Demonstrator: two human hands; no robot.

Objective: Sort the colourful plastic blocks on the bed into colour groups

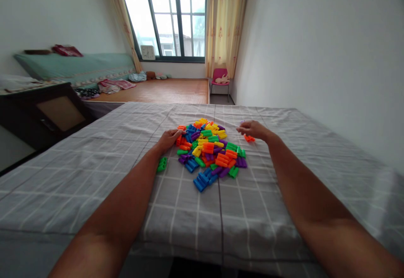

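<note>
A heap of plastic bullet-shaped building blocks [208,146] in orange, yellow, green, blue and purple lies on the grey checked cloth. At its left edge, my left hand [169,140] has its fingers closed around an orange block [178,140]. My right hand [254,129] is to the right of the heap, fingers loosely bent and apart, with nothing visible in them. Just below it is a separate orange block [250,138]; a small purple-and-white piece [242,122] shows partly behind its fingertips. Nearer my left forearm lies a green block [162,164].
The checked cloth [104,151] covers a wide bed-like surface. A dark cabinet [50,111] stands at the left and a white wall [322,50] runs along the right. Farther back are a wooden platform [176,90], a pink chair [220,75] and a window.
</note>
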